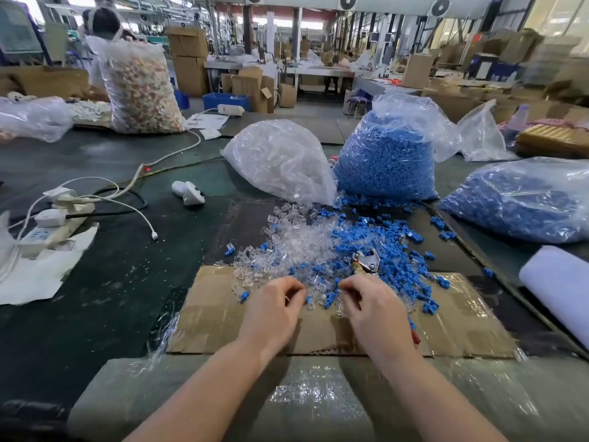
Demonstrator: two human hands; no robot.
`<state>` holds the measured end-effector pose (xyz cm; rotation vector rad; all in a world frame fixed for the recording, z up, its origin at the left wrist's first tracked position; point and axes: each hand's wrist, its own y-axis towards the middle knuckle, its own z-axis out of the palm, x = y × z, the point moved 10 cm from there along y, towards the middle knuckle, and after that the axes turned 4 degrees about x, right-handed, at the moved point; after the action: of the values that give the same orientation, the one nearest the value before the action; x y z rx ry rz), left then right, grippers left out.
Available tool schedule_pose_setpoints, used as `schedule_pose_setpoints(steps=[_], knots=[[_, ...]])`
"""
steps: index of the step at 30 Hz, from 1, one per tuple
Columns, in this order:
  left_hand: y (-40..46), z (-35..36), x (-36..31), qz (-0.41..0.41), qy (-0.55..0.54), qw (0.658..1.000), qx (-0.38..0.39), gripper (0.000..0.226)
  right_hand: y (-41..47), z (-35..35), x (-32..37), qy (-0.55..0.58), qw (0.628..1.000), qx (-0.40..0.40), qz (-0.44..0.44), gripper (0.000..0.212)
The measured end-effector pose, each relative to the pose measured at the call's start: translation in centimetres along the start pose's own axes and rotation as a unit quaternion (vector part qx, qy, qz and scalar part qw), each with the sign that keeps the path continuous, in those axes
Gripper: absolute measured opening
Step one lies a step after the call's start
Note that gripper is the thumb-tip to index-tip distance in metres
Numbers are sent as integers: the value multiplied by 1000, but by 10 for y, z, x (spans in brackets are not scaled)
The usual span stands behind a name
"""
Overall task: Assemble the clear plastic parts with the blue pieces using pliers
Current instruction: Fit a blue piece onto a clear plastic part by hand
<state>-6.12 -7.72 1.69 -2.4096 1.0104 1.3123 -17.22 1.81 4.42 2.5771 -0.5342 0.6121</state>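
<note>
A pile of clear plastic parts [287, 247] and a pile of blue pieces [376, 247] lie mixed on a cardboard sheet [220, 317]. My left hand [274, 309] is at the near edge of the pile, fingers curled, pinching a small clear part that is mostly hidden. My right hand [373, 309] grips the pliers [366, 261]. Their metal head points away into the blue pieces, and a red handle tip shows under my palm. Loose blue pieces lie between the two hands.
Behind the pile stand a bag of clear parts [280, 161] and two bags of blue pieces [385, 161] [522, 202]. A power strip with cables [54, 224] and a white device [188, 193] lie to the left. A white foam roll [557, 285] lies at right.
</note>
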Motion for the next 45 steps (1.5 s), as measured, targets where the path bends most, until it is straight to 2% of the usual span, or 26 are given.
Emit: schedule_pose_setpoints(steps=[4,9,17,24,29,37,45], knots=[[14,3,5,-15,24,999,-40,11,20,7,-16,-77,995,1,55,13],[24,12,8,-1,56,996,-70,19,30,22,-25,-169,982,12,78,18],[28,29,11,25,115,992,-51,43,40,30,-23,-221,973,14,69,20],[32,24,14,18,93,992,-88,35,41,34,-25,-193,978,-11,72,14],[33,20,13,30,72,991,-112,29,33,26,-20,-133,986,-90,52,2],[32,11,19,17,10,991,-131,14,30,23,-9,-140,982,-127,3,12],[31,8,17,28,-33,990,-132,11,26,18,-2,-173,973,-151,-25,16]])
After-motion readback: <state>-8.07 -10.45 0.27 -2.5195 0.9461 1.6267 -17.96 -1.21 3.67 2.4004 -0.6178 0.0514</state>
